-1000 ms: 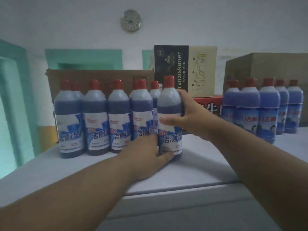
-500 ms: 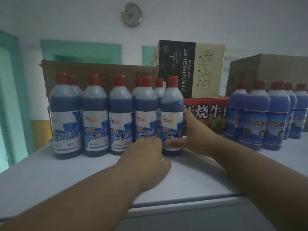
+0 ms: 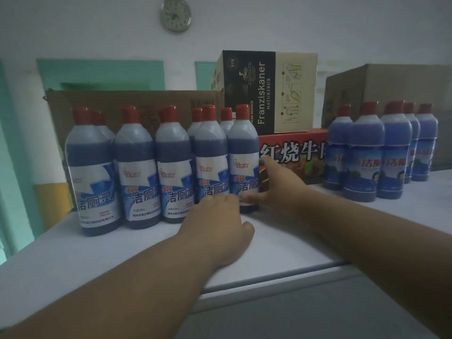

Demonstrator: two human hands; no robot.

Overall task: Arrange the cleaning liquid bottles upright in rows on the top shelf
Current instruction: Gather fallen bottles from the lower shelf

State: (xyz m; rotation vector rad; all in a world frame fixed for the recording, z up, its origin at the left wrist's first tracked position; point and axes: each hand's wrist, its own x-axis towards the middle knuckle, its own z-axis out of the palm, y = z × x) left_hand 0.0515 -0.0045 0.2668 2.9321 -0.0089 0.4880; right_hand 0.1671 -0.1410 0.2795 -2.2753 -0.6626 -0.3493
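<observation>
On the top shelf (image 3: 281, 243), left of the red carton (image 3: 291, 152): front row of upright bottles; the end bottle (image 3: 241, 162) is best nudged flush at its base, kept vertical. Right hand (image 3: 276, 189) loosely cups its lower side, where a second ago it gripped the shoulder; left hand (image 3: 217, 226), fingers relaxed, touches the row's base.

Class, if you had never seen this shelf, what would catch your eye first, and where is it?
A front row of red-capped bottles stands upright at left, both hands at its right end bottle. The right hand holds it; the left hand touches its base. More bottles cluster far right.
</observation>
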